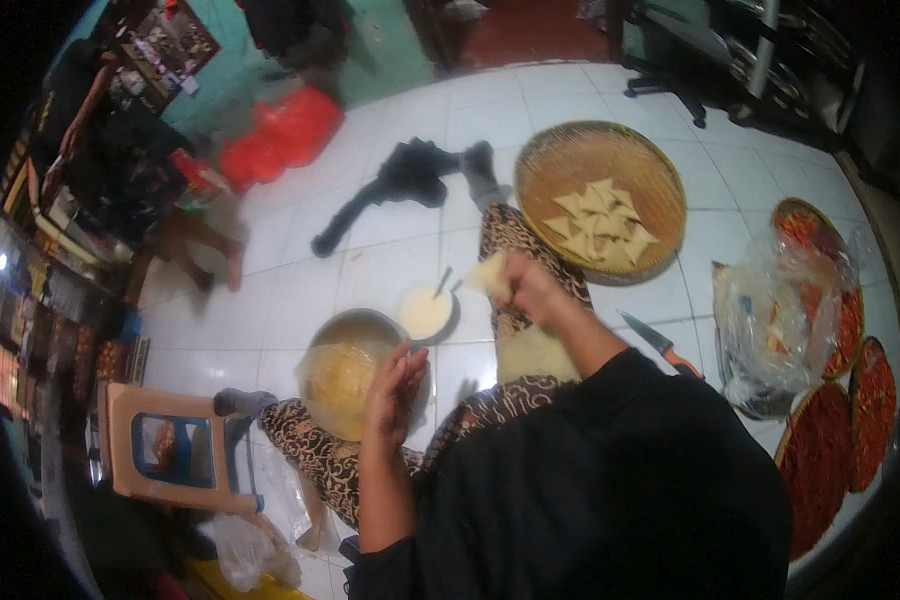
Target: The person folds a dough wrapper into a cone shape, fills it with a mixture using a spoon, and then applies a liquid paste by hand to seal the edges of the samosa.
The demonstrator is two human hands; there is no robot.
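Observation:
My right hand (534, 287), slightly blurred, holds a pale folded pastry triangle (489, 277) above my patterned trousers. My left hand (399, 386) is raised with nothing in it, beside a large metal bowl (360, 321) with yellowish filling (339, 379) and clear plastic in it. Between the hands and farther out stands a small bowl of cream-coloured paste (424, 312) with a utensil handle leaning out. Flat pale wrapper sheets (538, 355) lie by my lap. A round woven tray (600, 150) at the upper right bears a pile of folded triangles (601, 219).
A knife with an orange handle (660, 341) lies on the tiles at right. Beyond it are a plastic bag (772, 322) and several trays of red food (817, 465). A plastic stool (120, 442) lies at left. Black cloth (412, 176) and a red bag (292, 135) are ahead; a person (112, 157) stands upper left.

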